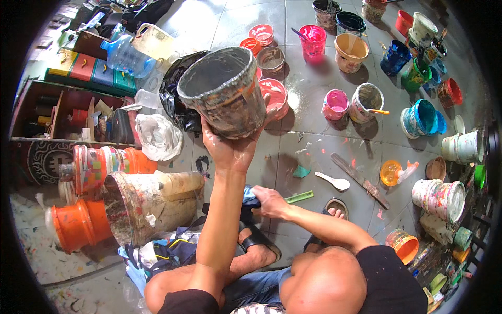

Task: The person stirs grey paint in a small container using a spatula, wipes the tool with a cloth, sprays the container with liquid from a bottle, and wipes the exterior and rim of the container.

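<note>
A grey, paint-crusted bucket [230, 104] is raised in my left hand [230, 144], tilted so that its grey inside shows. My fingers spread under and around its lower side. Lower down, close to my knees, my right hand [269, 201] is closed on a blue cloth [250, 197], which is partly hidden by the hand. Just right of those fingers is a green strip [299, 197]; whether the hand touches it, I cannot tell. A white plastic spoon [333, 181] and a long, flat, paint-stained stick [360, 180] lie on the tiled floor beyond.
Paint tubs stand ahead and right, among them a bright pink one [314, 44], a peach one [351, 52] and a teal one [420, 119]. At left are a large stained bucket [151, 206], orange buckets [81, 225], a black plastic bag [180, 91] and a water bottle [128, 55].
</note>
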Demonstrator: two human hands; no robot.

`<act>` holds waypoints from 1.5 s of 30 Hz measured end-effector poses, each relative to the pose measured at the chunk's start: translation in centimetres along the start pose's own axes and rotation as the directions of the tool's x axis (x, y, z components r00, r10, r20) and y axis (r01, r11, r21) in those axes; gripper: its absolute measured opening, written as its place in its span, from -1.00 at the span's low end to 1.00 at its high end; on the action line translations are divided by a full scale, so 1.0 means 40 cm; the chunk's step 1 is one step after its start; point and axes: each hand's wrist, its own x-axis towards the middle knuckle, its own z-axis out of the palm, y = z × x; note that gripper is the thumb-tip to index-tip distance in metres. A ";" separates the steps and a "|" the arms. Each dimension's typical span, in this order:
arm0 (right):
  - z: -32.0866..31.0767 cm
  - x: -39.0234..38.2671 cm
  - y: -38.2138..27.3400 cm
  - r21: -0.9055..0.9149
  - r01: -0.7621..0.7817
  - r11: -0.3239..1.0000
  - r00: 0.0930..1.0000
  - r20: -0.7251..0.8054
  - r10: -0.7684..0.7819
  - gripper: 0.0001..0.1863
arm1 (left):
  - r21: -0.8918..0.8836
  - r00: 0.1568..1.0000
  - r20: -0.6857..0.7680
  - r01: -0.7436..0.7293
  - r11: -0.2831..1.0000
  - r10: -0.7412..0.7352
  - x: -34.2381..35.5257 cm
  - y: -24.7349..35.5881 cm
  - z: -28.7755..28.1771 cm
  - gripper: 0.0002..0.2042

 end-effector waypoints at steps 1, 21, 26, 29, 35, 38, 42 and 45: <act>-0.027 -0.037 -0.010 0.059 0.026 0.998 0.986 -0.165 -0.015 -0.27 | -0.030 0.999 0.028 0.041 0.999 -0.041 -0.002 -0.004 -0.004 -0.32; -0.381 0.004 -0.279 -0.273 0.203 0.940 0.270 -0.908 -0.322 -0.41 | 0.491 0.949 -0.233 -0.074 0.868 0.212 -0.097 -0.215 -0.065 -0.19; -0.388 0.050 -0.139 0.257 0.396 0.882 0.191 -0.962 0.195 -0.62 | 0.472 0.929 -0.268 -0.106 0.875 0.256 -0.049 -0.247 -0.051 -0.13; -0.478 0.125 -0.102 0.494 0.389 0.777 0.130 -0.865 0.485 -0.50 | 0.453 0.920 -0.307 -0.082 0.888 0.242 -0.074 -0.240 -0.069 -0.10; -0.546 0.053 0.006 0.124 0.403 0.907 0.525 -0.843 -0.118 -0.56 | 0.207 0.961 -0.277 0.042 0.978 0.017 -0.093 -0.237 -0.102 -0.23; -0.476 0.051 -0.041 0.366 0.368 0.855 0.558 -0.822 0.112 -0.53 | 0.216 0.941 -0.326 -0.013 0.976 0.085 -0.085 -0.236 -0.101 -0.31; -0.426 0.062 -0.176 0.129 0.366 0.922 0.292 -0.956 0.018 -0.64 | 0.386 0.872 -0.350 -0.198 0.901 0.342 -0.075 -0.240 -0.058 -0.37; -0.387 0.063 -0.228 0.209 0.296 0.932 0.149 -0.974 0.171 -0.65 | 0.483 0.887 -0.260 -0.222 0.847 0.381 -0.055 -0.236 -0.039 -0.42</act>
